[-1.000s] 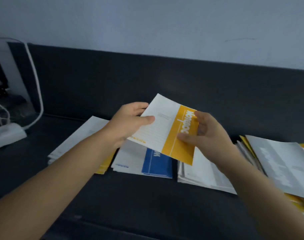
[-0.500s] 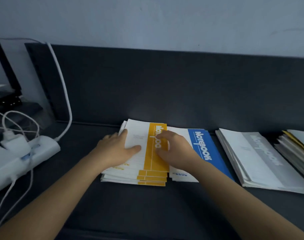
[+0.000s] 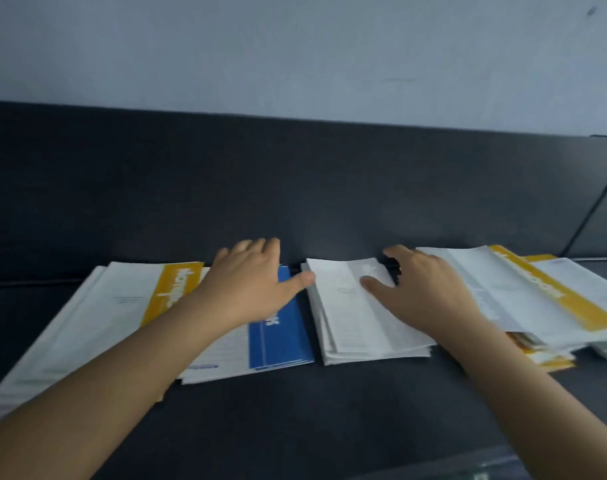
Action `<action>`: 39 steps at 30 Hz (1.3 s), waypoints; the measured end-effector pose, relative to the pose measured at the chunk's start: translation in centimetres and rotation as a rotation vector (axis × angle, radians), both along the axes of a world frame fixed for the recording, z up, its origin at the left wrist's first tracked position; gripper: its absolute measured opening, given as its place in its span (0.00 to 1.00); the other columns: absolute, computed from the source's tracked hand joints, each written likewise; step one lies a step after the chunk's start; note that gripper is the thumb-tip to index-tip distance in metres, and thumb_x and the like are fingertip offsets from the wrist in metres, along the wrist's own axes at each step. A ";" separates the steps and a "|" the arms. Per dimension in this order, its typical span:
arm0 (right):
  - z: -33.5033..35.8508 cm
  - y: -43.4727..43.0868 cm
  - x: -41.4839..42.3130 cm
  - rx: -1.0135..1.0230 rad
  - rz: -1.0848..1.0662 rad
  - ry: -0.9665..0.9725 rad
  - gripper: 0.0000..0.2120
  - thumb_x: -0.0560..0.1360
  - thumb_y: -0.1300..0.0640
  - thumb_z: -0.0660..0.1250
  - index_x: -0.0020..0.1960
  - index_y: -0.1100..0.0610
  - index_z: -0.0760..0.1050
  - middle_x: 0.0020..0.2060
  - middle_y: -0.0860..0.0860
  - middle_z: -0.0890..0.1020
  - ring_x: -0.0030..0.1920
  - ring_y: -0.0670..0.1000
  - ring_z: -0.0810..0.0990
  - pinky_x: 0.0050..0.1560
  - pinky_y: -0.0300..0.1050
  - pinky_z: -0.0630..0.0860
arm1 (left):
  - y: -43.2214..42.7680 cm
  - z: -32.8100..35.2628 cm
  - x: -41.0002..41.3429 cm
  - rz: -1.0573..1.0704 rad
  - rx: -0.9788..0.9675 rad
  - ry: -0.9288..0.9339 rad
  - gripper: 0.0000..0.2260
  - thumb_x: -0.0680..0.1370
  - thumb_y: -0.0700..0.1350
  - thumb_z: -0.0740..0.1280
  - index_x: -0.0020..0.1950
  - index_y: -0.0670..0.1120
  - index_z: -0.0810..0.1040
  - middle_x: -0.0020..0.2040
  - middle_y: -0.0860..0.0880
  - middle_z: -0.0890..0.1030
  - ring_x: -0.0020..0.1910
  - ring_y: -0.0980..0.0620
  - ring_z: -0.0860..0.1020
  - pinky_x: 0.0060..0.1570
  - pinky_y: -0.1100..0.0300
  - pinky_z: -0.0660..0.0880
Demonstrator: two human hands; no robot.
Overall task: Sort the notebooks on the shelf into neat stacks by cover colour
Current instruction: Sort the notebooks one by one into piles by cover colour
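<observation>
Four groups of notebooks lie in a row on the dark shelf (image 3: 295, 403). At the left is a stack with yellow bands (image 3: 122, 306). Beside it lies a blue-banded stack (image 3: 281, 337), then a grey-white stack (image 3: 350, 313). At the right sits a loose, uneven pile (image 3: 544, 299) topped by a yellow-banded notebook. My left hand (image 3: 250, 289) rests flat over the blue stack, thumb touching the left edge of the grey stack. My right hand (image 3: 419, 292) lies with straight fingers on the grey stack's right side, its wrist under the overhanging pile.
A dark back panel (image 3: 295, 188) rises right behind the notebooks, with a pale wall (image 3: 295, 50) above it. Bare shelf surface runs along the front. A second panel (image 3: 603, 220) meets the back at the right corner.
The yellow notebook went from my hands onto the yellow stack. Both hands then moved right, onto the blue and grey stacks. The view swung right; the power strip and cables left the frame.
</observation>
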State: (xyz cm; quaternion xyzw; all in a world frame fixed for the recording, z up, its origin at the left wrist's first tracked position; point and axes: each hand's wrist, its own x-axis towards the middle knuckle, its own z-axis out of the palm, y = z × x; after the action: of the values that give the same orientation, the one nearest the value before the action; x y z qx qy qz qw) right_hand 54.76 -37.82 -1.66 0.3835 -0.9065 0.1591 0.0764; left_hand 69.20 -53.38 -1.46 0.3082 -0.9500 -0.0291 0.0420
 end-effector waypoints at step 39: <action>-2.6 6.4 -8.7 -0.424 0.308 -0.244 0.11 0.72 0.54 0.72 0.54 0.52 0.78 0.43 0.42 0.78 0.41 0.42 0.72 0.38 0.28 0.66 | 8.4 -1.8 -12.2 0.086 -0.199 -0.025 0.12 0.81 0.49 0.61 0.61 0.46 0.74 0.61 0.46 0.77 0.54 0.47 0.73 0.50 0.55 0.68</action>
State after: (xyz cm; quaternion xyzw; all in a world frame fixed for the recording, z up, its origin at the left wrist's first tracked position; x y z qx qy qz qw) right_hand 46.04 -31.37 -4.25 0.4702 -0.7865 0.3999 0.0203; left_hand 57.04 -44.98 -3.27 0.3434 -0.9344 0.0713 0.0618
